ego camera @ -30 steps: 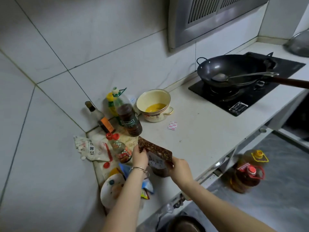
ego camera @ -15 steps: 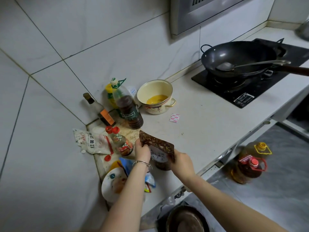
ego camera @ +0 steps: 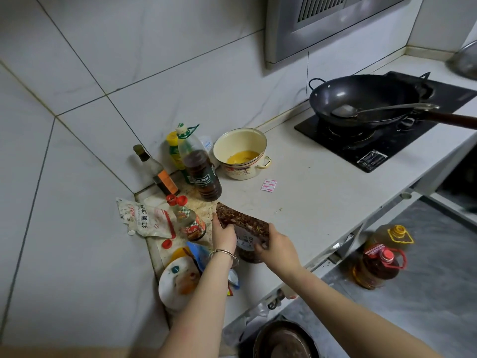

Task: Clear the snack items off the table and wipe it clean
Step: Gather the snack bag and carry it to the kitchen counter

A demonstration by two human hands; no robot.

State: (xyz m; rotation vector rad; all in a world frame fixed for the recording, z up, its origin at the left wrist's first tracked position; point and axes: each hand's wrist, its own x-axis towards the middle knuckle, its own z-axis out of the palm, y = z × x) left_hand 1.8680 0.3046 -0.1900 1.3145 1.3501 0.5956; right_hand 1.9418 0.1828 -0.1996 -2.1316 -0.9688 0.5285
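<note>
Left hand (ego camera: 223, 235) grips packet (ego camera: 242, 222) at its 9 o'clock edge, right hand (ego camera: 280, 248) at 3. Packet is tilted, just above table (ego camera: 322, 202), near front edge, over jar (ego camera: 249, 257). Two-hand hold prob. to avoid spills. Bottles (ego camera: 204, 174) & pot (ego camera: 241, 153) at 11–12 o'clock.

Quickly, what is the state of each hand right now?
The left hand is closed, gripping the brown packet at its left end.
The right hand is closed, gripping the packet's right end.
</note>
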